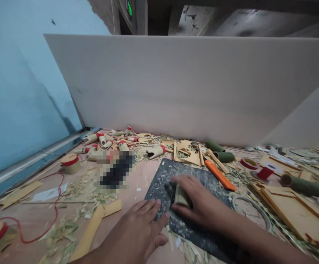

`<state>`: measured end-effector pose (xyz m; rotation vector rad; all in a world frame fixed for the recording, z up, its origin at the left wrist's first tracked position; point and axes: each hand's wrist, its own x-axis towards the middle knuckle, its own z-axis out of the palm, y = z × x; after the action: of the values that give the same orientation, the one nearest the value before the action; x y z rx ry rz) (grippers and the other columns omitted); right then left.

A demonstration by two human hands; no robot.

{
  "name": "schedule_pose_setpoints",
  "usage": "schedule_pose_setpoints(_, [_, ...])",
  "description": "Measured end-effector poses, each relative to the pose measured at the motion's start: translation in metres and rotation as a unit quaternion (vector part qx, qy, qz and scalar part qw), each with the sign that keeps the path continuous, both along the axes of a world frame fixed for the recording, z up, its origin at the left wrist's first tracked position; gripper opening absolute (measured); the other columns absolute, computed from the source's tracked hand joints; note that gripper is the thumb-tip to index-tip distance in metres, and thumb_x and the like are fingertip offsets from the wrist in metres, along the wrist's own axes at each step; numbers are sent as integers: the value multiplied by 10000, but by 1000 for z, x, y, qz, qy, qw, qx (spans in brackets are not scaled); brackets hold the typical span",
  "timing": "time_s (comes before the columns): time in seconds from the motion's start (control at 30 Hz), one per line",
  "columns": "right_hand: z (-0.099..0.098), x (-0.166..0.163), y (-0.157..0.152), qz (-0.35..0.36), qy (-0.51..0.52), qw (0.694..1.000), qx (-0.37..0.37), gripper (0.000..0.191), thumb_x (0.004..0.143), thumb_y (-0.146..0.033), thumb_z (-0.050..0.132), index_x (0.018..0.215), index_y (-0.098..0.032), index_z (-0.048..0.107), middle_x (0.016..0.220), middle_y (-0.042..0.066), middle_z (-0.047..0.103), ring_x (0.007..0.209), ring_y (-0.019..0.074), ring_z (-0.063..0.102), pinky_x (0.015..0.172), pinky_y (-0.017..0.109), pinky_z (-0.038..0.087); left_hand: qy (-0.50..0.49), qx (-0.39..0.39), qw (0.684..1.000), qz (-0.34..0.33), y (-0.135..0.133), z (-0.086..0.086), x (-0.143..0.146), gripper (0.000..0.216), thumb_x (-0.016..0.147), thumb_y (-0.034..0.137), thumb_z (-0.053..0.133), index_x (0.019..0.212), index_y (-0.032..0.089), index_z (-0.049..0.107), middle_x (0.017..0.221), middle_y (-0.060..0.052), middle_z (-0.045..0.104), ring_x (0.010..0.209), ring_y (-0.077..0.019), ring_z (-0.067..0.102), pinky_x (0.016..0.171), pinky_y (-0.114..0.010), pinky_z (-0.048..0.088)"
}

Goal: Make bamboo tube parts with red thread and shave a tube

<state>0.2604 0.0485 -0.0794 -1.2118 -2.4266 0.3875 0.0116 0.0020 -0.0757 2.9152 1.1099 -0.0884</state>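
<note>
My right hand (pixel 194 201) is wrapped around a short bamboo tube (pixel 181 196), its fingers slightly blurred. The tube rests on or just over a scuffed dark board (pixel 167 172) dusted with pale specks; I cannot tell whether it touches. My left hand (pixel 145 223) lies with fingers stretched out, its fingertips at the board's near left edge, holding nothing. An orange-handled utility knife (pixel 220 175) lies across the board's far right side, beyond my right hand.
Bamboo shavings litter the table (pixel 131 200). Several red-banded bamboo pieces (pixel 156 151) lie at the back left. Green bamboo tubes (pixel 302 185), a red spool (pixel 265 172), a tape ring (pixel 251 212) and wooden frames (pixel 299 216) sit on the right. A white panel (pixel 189 91) stands behind.
</note>
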Motion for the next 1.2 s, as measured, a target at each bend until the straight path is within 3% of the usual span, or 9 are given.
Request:
schedule_pose_setpoints(0.23, [-4,0,8,11,123,990,-61,551,802,-378,833,1309,-227,681,1387,124,675,1342,329,534,1187,526,382,9,-14,1000,11,-1,4,0,452,1045,399,603,1453,211,642,1494,-195,576,1357,-372,613,1102,-523,523])
schedule_pose_setpoints(0.37, [-2,26,38,-103,213,969,-71,358,808,-473,807,1027,-197,739,1276,185,693,1357,430,466,1211,685,191,-28,-44,998,32,-1,5,-1,449,1057,416,576,1452,213,640,1510,-189,578,1398,-358,578,1144,-522,481])
schedule_pose_setpoints(0.47, [11,42,47,-139,288,940,-119,423,830,-602,760,1008,-220,726,1235,150,706,1322,407,516,1208,629,274,-37,-49,997,37,-2,8,-1,435,1059,401,574,1447,218,642,1508,-182,592,1404,-349,576,1160,-515,462])
schedule_pose_setpoints(0.67, [46,21,13,-93,395,844,-350,785,980,-807,252,1070,-146,666,996,193,763,930,311,761,855,525,628,-55,-54,996,36,1,17,1,397,1047,369,575,1391,199,678,1423,-178,678,1315,-381,643,1094,-531,506])
schedule_pose_setpoints(0.77, [53,9,-1,-59,458,744,-482,859,947,-866,226,1096,-126,636,1009,198,751,934,308,779,764,455,661,-97,-58,993,30,4,24,4,355,1038,425,572,1253,192,733,1256,-161,763,1137,-335,729,1022,-445,533])
schedule_pose_setpoints(0.87, [54,7,-9,-3,522,646,-557,813,926,-870,382,1179,-135,622,1131,181,733,1008,316,774,713,393,677,-99,-81,991,38,6,30,6,312,1039,425,554,1147,206,748,1096,-126,788,963,-302,756,897,-384,556])
schedule_pose_setpoints(0.97, [54,6,-17,71,523,631,-569,757,912,-839,497,1241,-169,622,1180,161,740,1006,317,782,605,340,678,-86,-99,991,33,8,35,8,252,1038,344,537,1127,232,745,1074,-95,784,915,-271,754,845,-347,558])
schedule_pose_setpoints(1.1, [50,1,-23,101,500,567,-646,990,854,-970,225,1117,-127,671,841,173,783,686,285,808,312,192,504,-55,-90,993,58,11,32,9,273,1063,284,468,1043,224,733,1052,-89,789,933,-277,753,853,-374,562])
schedule_pose_setpoints(1.2, [43,-3,-20,39,502,534,-679,1113,829,-969,27,1037,-94,682,671,168,750,552,284,789,254,183,453,-32,-37,996,77,15,22,11,307,1083,266,416,1103,211,718,1084,-101,792,976,-307,748,905,-450,560])
